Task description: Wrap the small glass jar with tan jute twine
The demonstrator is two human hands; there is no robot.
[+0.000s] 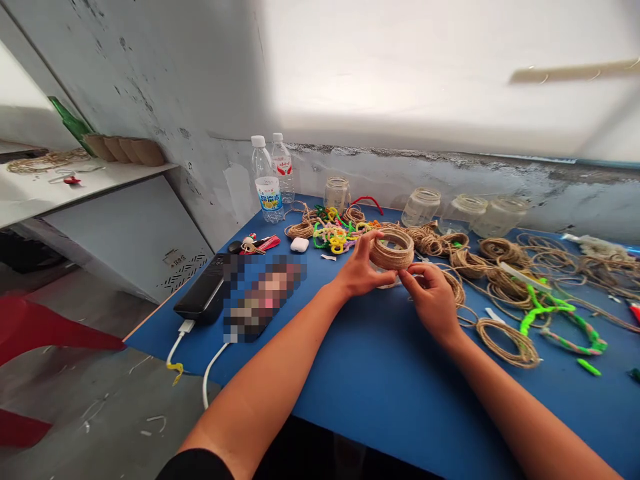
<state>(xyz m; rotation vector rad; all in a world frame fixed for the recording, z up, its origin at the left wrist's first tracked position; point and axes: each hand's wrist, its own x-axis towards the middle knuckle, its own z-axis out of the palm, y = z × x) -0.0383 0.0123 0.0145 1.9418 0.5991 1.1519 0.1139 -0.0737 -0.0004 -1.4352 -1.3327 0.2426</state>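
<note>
A glass jar [393, 252] with brown twine wound round its upper part is held over the blue table, its mouth tilted toward me. My left hand [361, 268] is closed around the jar's left side, thumb in front and fingers behind. At the jar's lower right, my right hand [431, 293] pinches with thumb and forefinger at the edge of the winding. Whether a loose twine end sits in that pinch is too small to tell. Below the winding, a bit of bare glass shows between the hands.
Twine coils [507, 343] and green pipe cleaners [547, 310] lie to the right. Several glass jars [421, 205] and two plastic bottles [270, 193] stand along the wall. A power bank [203, 293], a blurred-out phone [267, 297], keys [253, 247] and a white earbud case [299, 245] lie left.
</note>
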